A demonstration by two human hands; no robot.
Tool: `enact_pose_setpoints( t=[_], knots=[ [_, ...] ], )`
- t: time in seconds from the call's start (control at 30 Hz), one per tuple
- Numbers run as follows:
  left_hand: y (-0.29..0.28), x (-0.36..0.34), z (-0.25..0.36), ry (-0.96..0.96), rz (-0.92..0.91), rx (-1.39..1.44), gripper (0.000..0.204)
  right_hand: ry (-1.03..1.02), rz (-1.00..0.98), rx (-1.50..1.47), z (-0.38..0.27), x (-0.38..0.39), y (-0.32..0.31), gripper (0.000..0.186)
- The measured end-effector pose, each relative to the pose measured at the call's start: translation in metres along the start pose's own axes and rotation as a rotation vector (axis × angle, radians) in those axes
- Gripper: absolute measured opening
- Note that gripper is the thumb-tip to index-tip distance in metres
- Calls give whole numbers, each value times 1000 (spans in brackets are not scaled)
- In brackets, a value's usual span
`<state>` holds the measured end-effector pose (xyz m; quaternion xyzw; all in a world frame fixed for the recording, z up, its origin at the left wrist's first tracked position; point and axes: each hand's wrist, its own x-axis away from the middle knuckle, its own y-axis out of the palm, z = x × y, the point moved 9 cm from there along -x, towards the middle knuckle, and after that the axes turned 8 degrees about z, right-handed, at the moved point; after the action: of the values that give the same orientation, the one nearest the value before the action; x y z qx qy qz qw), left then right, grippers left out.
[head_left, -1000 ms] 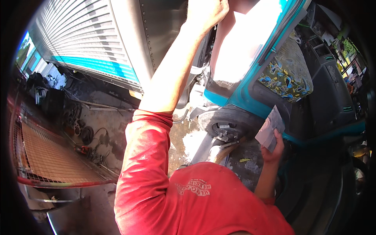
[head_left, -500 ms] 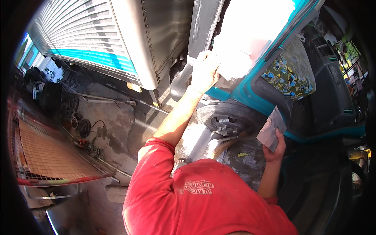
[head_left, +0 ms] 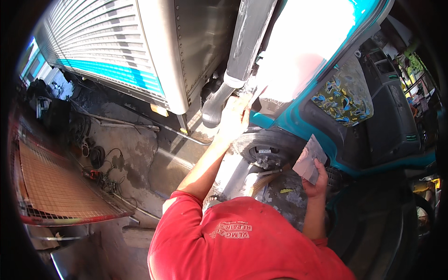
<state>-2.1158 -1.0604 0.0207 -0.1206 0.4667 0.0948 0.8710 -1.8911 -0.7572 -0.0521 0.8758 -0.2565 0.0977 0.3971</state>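
Note:
My left hand (head_left: 234, 120) is raised beside the lower corner of a turquoise vehicle cab. Its fingers close around a thin, pale, flat piece (head_left: 255, 97), seen nearly edge-on, like a spreader blade. Behind it, the cab's side panel (head_left: 298, 51) is mostly washed out by sunlight, with a pinkish-grey patch low down. Whether the blade touches the panel I cannot tell. Lower and to the right, my right hand (head_left: 317, 181) grips a flat grey plate (head_left: 311, 158) by its near edge, thumb on top. Pinkish filler paste (head_left: 303, 156) is smeared along the plate's left side.
A dark grey pillar with a rounded end (head_left: 217, 109) stands just left of my left hand. Below are a wheel (head_left: 266, 147) and a broom (head_left: 266, 182). The cab's open doorway shows a patterned cloth (head_left: 343, 100). At left are a ribbed truck body (head_left: 107, 42), cables (head_left: 114, 182) and a mesh panel (head_left: 65, 177).
My left hand has dropped down and slightly left, away from the bright panel, and the thin blade shows more clearly. My right hand has shifted a little left with the plate.

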Motion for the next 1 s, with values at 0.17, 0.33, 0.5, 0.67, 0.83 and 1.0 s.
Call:
enact_pose_setpoints(
  t=[0.17,0.33,0.5,0.67,0.83,1.0],
  knots=[
    [-27,-140,95,352,195,-113,53,-10,-35,30,12,-1,17,40],
    [-18,-251,189,620,282,-153,40,-71,-27,38,-1,2,16,36],
    [-2,-292,207,689,346,-189,20,-78,42,23,-10,0,-29,33],
    [25,-222,169,728,243,-494,49,-350,20,259,-24,0,-85,33],
    [35,-102,97,398,83,-404,71,-294,163,232,-33,-6,-113,37],
    [44,-2,47,261,-63,-338,69,-4,80,-13,-26,0,-72,40]
  ],
)
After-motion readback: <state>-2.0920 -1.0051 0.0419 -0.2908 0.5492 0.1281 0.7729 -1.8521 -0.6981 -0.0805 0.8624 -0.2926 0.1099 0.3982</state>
